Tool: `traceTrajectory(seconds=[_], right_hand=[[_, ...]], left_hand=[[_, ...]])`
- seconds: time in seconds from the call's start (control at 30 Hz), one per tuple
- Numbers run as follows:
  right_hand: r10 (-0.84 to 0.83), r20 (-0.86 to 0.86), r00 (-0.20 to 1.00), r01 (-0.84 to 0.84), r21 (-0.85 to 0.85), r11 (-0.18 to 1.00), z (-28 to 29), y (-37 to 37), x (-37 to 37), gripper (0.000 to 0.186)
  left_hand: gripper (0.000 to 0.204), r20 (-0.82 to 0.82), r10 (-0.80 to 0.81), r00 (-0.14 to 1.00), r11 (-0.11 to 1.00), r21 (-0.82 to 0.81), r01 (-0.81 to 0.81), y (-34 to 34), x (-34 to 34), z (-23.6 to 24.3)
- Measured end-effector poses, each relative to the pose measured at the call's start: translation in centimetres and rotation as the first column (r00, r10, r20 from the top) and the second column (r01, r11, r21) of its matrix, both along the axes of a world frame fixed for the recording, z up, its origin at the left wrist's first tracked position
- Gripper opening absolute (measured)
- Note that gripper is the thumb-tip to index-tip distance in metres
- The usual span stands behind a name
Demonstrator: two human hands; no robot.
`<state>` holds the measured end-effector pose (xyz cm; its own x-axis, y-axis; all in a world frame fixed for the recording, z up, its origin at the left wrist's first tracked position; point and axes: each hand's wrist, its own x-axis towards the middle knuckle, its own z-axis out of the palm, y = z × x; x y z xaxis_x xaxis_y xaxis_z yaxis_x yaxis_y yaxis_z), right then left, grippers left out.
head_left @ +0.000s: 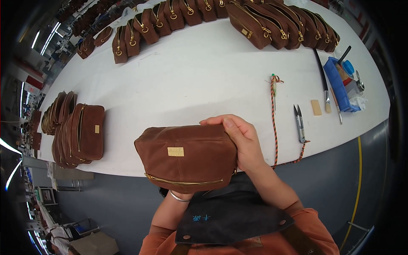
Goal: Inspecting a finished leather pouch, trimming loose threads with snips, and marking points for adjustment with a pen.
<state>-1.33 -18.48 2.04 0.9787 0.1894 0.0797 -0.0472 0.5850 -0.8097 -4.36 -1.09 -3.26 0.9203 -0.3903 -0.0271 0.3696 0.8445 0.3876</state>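
A brown suede pouch (187,155) with a gold zipper and a small gold label is held up near the table's front edge. My right hand (241,142) grips its right end, thumb on top. My left hand is hidden beneath the pouch; only its wrist (178,199) with a silver bangle shows below the zipper, so it seems to support the pouch from underneath.
A stack of finished brown pouches (80,134) lies at the left of the white table (199,80). More pouches line the far edge (272,21). To the right lie thread snips (300,123), an orange braided cord (274,123), brushes and a blue tray (338,85).
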Motion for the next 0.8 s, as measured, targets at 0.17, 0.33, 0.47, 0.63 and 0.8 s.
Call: traceTrajectory(seconds=[0.17, 0.33, 0.47, 0.63, 0.8], right_hand=[[0.016, -0.036, 0.999, -0.015, 0.044, 0.999, 0.3, -0.5, -0.1, 0.035], [0.022, -0.012, 1.0, -0.021, 0.064, 0.998, 0.2, -1.2, -0.3, 0.036], [0.003, 0.064, 0.998, 0.001, -0.063, 0.998, 0.2, -1.9, -0.3, 0.035], [-0.156, 0.166, 0.974, 0.187, -0.189, 0.964, 1.2, -1.9, -0.7, 0.036], [-0.052, 0.242, 0.969, 0.093, -0.159, 0.983, 1.8, -1.5, -1.1, 0.056]], left_hand=[[0.051, -0.05, -0.011, 0.999, 1.0, 0.003, 0.011, -0.1, 0.0, 0.9], [0.05, 0.303, -0.034, 0.952, 0.878, 0.465, -0.117, 0.2, 0.4, 1.5], [0.051, 0.352, 0.084, 0.932, 0.794, 0.541, -0.277, 1.7, -0.4, 1.0], [0.058, 0.502, -0.294, 0.813, -0.466, 0.668, -0.58, 1.1, -0.1, 9.4], [0.061, 0.288, 0.088, 0.954, 0.858, 0.464, -0.22, 2.3, 2.5, 5.2]])
